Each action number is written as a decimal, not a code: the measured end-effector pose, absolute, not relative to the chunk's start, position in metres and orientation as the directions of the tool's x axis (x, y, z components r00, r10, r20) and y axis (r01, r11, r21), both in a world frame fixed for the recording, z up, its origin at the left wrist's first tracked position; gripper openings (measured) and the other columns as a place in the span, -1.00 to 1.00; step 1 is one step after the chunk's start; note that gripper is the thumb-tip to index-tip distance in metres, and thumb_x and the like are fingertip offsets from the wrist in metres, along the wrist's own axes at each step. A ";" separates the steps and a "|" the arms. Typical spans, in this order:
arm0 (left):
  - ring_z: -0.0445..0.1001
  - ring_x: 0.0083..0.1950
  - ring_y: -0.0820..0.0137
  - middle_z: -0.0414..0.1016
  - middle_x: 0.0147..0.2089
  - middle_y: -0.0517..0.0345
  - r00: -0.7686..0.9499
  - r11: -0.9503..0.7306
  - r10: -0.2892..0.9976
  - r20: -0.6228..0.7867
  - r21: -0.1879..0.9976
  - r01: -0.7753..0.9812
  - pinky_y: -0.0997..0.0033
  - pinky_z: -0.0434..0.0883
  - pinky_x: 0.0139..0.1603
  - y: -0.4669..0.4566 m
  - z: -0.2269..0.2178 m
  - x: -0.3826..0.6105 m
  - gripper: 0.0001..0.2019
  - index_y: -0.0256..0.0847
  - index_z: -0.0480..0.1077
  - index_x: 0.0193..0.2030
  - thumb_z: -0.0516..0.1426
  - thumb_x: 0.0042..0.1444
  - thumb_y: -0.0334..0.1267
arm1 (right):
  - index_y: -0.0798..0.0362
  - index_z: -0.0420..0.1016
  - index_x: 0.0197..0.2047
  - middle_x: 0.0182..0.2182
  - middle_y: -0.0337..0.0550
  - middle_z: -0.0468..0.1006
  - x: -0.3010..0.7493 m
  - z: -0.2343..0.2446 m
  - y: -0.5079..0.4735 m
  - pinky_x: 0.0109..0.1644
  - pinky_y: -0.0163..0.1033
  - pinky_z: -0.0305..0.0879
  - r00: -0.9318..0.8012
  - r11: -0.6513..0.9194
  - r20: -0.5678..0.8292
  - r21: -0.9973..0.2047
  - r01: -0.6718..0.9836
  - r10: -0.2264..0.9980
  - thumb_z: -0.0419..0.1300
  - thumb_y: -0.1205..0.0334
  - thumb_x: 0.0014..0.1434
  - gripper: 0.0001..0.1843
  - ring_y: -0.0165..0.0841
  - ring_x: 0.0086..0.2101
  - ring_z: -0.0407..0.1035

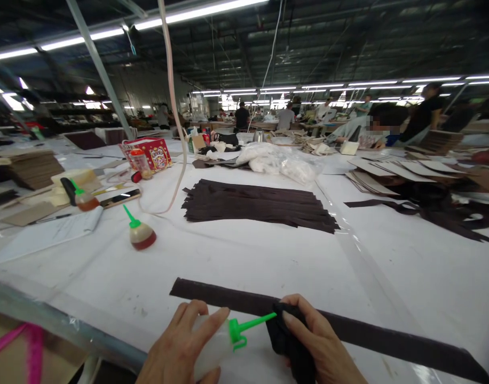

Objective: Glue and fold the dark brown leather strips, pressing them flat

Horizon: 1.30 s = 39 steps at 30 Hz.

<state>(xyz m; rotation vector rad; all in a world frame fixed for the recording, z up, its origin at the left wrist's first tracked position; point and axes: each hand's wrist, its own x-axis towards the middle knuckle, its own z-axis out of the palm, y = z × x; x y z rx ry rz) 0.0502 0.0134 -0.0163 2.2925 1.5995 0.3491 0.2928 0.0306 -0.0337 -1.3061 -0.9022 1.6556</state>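
Observation:
My left hand (184,341) is wrapped round a translucent squeeze bottle (212,349) with a green cap and long green nozzle (254,322). The nozzle points right, its tip at a black cloth (286,341) bunched in my right hand (320,341). Thumb and fingers of that hand pinch the cloth. Just beyond both hands, a long dark brown strip (364,332) lies across the table, partly hidden by my right hand. Farther back rests a pile of similar dark strips (252,205).
On the left stand two green-tipped bottles of reddish liquid, one nearer (142,234) and one farther (86,200), by a phone (120,198) and a notebook (52,232). A pale hose (176,106) hangs down to the table. Card pieces (388,169) lie at right; a co-worker (360,128) leans over behind them.

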 end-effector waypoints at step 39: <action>0.28 0.14 0.09 0.27 0.13 0.04 0.470 -0.480 0.851 0.232 -0.017 0.877 0.12 0.44 0.08 0.019 -0.001 0.051 -0.17 0.14 0.17 0.28 0.05 -0.21 -0.52 | 0.00 0.38 -0.30 -0.55 -0.30 0.35 0.290 -0.039 0.034 -0.51 -0.38 0.21 -0.069 -0.203 -0.220 -0.961 0.188 0.973 0.08 0.00 0.13 -0.75 -0.41 -0.55 0.28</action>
